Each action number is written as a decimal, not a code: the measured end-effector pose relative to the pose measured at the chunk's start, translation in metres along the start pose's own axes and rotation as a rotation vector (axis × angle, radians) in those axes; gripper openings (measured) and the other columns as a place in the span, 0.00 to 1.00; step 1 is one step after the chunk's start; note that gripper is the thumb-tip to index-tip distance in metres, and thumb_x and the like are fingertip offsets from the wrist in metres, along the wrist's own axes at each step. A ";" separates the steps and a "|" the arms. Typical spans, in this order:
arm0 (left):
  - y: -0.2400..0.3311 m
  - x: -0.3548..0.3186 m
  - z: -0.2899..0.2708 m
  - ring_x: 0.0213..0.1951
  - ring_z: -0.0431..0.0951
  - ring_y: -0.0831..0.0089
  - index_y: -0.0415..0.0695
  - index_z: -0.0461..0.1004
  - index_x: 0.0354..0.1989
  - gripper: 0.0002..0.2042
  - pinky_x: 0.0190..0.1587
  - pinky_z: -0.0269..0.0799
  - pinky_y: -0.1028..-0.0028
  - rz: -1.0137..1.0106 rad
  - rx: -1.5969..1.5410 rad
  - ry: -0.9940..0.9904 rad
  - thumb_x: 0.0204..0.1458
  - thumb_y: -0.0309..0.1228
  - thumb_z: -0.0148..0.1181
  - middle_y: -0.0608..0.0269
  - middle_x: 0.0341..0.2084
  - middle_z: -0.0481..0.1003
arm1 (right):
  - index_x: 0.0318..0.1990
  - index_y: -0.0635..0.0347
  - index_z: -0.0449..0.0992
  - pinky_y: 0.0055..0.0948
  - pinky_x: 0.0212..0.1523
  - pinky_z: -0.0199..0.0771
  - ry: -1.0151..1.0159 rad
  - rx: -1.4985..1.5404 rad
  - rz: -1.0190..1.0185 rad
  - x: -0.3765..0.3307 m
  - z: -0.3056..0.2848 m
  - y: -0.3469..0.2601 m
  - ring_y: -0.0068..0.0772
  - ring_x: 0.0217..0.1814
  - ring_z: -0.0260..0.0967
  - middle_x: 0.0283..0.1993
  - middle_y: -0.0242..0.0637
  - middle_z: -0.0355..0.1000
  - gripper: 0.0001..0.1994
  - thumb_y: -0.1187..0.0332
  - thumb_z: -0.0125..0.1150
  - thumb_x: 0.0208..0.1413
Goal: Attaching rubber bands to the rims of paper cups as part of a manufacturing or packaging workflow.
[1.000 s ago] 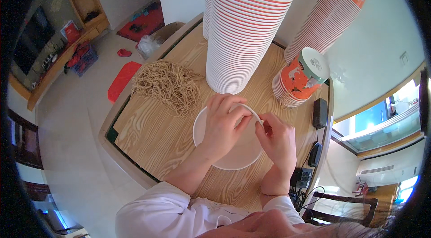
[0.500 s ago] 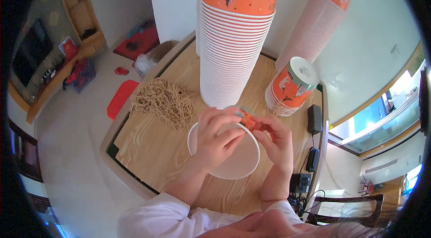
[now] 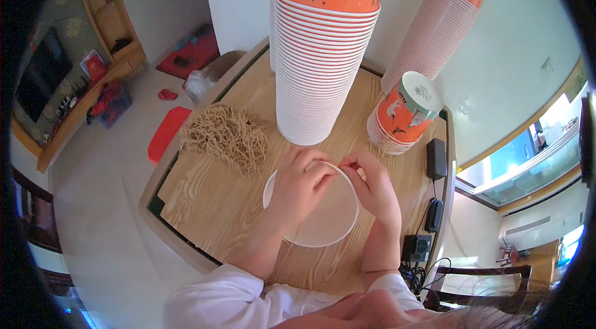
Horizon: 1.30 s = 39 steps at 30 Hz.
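A white-lined paper bucket [image 3: 329, 223] stands before me on the wood-grain table [image 3: 198, 205], its mouth facing up toward me. Over its far rim bends my left hand [image 3: 301, 189], closed, with the fingers gripping the edge. My right hand [image 3: 377, 192] pinches thumb and forefinger together at the same rim, close to the left fingertips. Whatever lies between the right fingertips is too small to make out. A thin strand seems to hang by the left wrist at the near rim. To the left lies a tangled heap of tan twine [image 3: 226, 139].
Behind the hands rises a tall stack of orange-printed paper buckets [image 3: 320, 74]. Another tall stack [image 3: 434, 25] leans at the back right, with a short upside-down stack [image 3: 403, 118] before it. Black power adapters [image 3: 436, 158] and cables line the right edge. A red stool [image 3: 169, 133] stands left.
The bucket's orange outer wall, seen past the far rim before, is now out of sight. My right fingers have drawn together into a pinch, nearer my left hand.
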<state>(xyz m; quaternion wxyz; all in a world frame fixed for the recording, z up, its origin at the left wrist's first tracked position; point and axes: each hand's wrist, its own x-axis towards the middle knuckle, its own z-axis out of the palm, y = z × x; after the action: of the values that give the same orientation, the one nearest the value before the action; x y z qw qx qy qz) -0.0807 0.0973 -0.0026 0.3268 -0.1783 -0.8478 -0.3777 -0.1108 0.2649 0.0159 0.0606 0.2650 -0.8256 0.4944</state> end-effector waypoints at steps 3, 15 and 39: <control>-0.007 -0.002 -0.001 0.42 0.71 0.62 0.45 0.73 0.30 0.08 0.42 0.67 0.63 -0.031 0.018 -0.119 0.40 0.24 0.65 0.66 0.33 0.71 | 0.36 0.67 0.71 0.27 0.37 0.70 -0.050 -0.078 0.028 0.002 0.004 0.012 0.29 0.34 0.71 0.30 0.40 0.71 0.03 0.77 0.55 0.55; -0.020 -0.011 -0.011 0.26 0.77 0.63 0.39 0.72 0.30 0.05 0.30 0.73 0.67 -0.382 -0.300 -0.347 0.46 0.25 0.62 0.56 0.25 0.75 | 0.36 0.67 0.70 0.25 0.35 0.73 -0.175 0.010 0.173 0.005 0.005 0.022 0.26 0.32 0.73 0.29 0.37 0.73 0.03 0.77 0.53 0.57; -0.033 -0.036 -0.038 0.27 0.78 0.69 0.40 0.73 0.31 0.06 0.31 0.72 0.71 -0.446 -0.541 -0.522 0.46 0.26 0.64 0.59 0.23 0.76 | 0.50 0.62 0.73 0.33 0.57 0.64 -1.003 0.550 -0.009 0.012 0.035 0.090 0.39 0.56 0.65 0.51 0.42 0.70 0.14 0.70 0.57 0.57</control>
<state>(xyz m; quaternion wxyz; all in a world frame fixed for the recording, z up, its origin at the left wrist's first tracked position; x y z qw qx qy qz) -0.0565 0.0451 -0.0259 -0.0464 -0.1594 -0.7902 -0.5900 -0.1606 0.2641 -0.0682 -0.4077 0.4770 -0.5931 0.5044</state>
